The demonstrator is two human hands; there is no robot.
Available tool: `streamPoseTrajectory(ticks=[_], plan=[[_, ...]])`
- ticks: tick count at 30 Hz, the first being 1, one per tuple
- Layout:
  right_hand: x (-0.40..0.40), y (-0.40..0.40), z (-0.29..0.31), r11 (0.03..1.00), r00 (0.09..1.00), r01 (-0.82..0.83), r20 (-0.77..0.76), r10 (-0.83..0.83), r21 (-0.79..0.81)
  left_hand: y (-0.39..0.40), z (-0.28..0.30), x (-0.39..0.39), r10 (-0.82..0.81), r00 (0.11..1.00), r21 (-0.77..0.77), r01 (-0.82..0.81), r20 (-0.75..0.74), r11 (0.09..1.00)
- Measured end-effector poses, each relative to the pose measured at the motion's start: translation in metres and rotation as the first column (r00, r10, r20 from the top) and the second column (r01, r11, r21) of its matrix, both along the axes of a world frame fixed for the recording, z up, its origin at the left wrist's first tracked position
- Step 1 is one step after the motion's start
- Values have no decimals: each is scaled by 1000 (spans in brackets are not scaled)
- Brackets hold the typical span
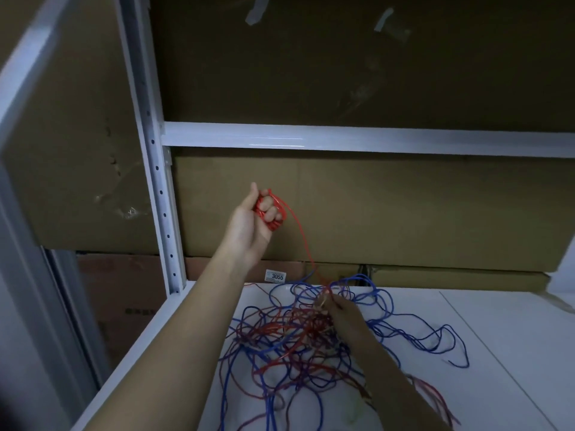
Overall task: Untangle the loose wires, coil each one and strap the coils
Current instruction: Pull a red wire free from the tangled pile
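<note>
1. While the left hand (pixel 252 219) is raised well above the shelf (pixel 504 343), its fingers are curled round a small red coil (pixel 270 213), thumb up beside it. Judged reason: height keeps the wound turns clear of the pile and the free length taut.
2. From the coil a single red wire (pixel 302 244) runs down and rightward to the heap. It looks straight, so likely under light tension.
3. Right hand (pixel 342 315) sits low on the tangle (pixel 298 334), near the shelf's back edge. Fingertips appear to pinch strands where the red wire enters the pile; exact finger pose cannot be told, dim and blurred. Probable purpose: hold the other strands down so only red feeds out.
4. The tangle, red and blue wires mixed, lies on the white shelf surface from the back edge toward the front, left of centre. A blue wire (pixel 435 340) loops out to the right, apart from the main knot.
5. Cardboard boxes (pixel 373 213) stand behind the back edge; a numbered label (pixel 276 276) sits at their base.
6. Status, judged: first red wire partly coiled, no strap seen, blue untouched. Risk: pulling hard may tighten knots.
</note>
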State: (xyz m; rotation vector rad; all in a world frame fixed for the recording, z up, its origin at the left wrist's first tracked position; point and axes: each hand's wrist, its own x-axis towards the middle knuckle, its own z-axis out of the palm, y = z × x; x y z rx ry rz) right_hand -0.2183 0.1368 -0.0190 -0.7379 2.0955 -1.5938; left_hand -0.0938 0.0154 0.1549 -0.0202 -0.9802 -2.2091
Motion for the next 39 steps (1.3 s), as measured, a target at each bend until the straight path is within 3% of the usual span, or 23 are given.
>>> streamPoseTrajectory(ticks=[4, 6, 8, 9, 11, 12, 13, 14, 15, 17, 19, 21, 24, 26, 28, 31, 34, 36, 39], plan=[[-7, 22, 3, 970, 961, 9, 268, 59, -243, -7, -7, 0, 42, 998, 93, -38, -39, 995], [-10, 31, 7, 898, 894, 107, 437, 101, -426, -8, -14, 0, 64, 998, 70, -63, -15, 996], [-10, 32, 14, 867, 866, 179, 493, 86, -466, -7, -20, -2, 103, 994, 18, -104, 46, 994], [-10, 31, 18, 900, 917, 180, 400, -7, -397, -6, -21, -4, 125, 989, -13, -124, 82, 992], [-10, 28, 24, 973, 982, 161, -73, -175, -166, -5, -23, -7, 153, 978, -77, -143, 142, 987], [-9, 26, 26, 978, 920, 194, -332, -209, -78, -4, -24, -8, 163, 973, -109, -146, 166, 983], [-7, 25, 31, 974, 841, 207, -492, -224, -90, -4, -24, -9, 177, 966, -142, -151, 190, 978], [-2, 24, 38, 971, 802, 170, -549, -235, -167, -3, -24, -10, 198, 956, -177, -162, 215, 971], [2, 22, 45, 961, 822, 100, -523, -227, -259, -2, -24, -11, 226, 944, -212, -177, 239, 961], [8, 15, 63, 907, 964, -20, -249, -94, -420, 1, -24, -12, 278, 920, -279, -199, 277, 939], [8, 6, 76, 869, 1000, -15, -27, 2, -494, 3, -26, -13, 307, 899, -357, -189, 311, 915], [2, -2, 79, 883, 977, 62, -154, -150, -466, 6, -30, -14, 318, 886, -431, -155, 337, 889], [-9, -8, 72, 930, 784, 232, -511, -353, -286, 8, -30, -13, 251, 899, -418, -86, 358, 904], [-17, -7, 60, 921, 655, 384, -723, -221, 66, 6, -26, -7, 146, 925, -299, -37, 351, 954], [-21, -1, 49, 836, 598, 439, -801, -1, 327, -1, -22, 3, 38, 955, -116, -4, 293, 993], [-17, 4, 37, 808, 511, 412, -841, 177, 420, -14, -20, 12, -16, 995, 93, 7, 95, 996], [-3, 4, 33, 845, 332, 338, -893, 304, 414, -25, -20, 6, 65, 996, 183, -52, -66, 982], [8, 9, 32, 876, 309, 211, -880, 361, 434, -32, -22, -1, 191, 981, 114, -188, -14, 975], [24, 21, 33, 909, 276, 45, -880, 387, 414, -39, -33, -14, 467, 861, -250, -416, 200, 874]])
